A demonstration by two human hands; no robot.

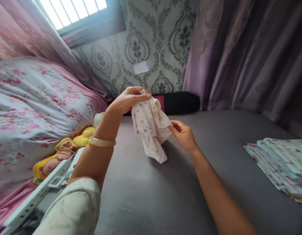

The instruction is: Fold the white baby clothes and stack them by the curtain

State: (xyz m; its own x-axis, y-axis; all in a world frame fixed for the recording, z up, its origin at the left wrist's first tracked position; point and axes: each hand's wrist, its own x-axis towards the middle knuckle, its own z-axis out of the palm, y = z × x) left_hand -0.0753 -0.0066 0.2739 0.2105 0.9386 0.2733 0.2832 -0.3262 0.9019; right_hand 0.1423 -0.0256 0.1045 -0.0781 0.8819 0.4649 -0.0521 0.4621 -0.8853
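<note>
A small cream garment with a tiny printed pattern hangs in folds above the grey sheet. Its upper edge is pinched between the thumb and fingers of my left hand. Lower down, at the right edge of the cloth, my right hand grips a corner between thumb and fingertips. The lower end of the garment dangles free, and its exact cut cannot be made out in the folds.
A pile of folded printed cloths lies at the right. Along the left stand a white power strip, yellow plush toys and a floral-covered heap. A black and dark-red roll lies against the papered wall.
</note>
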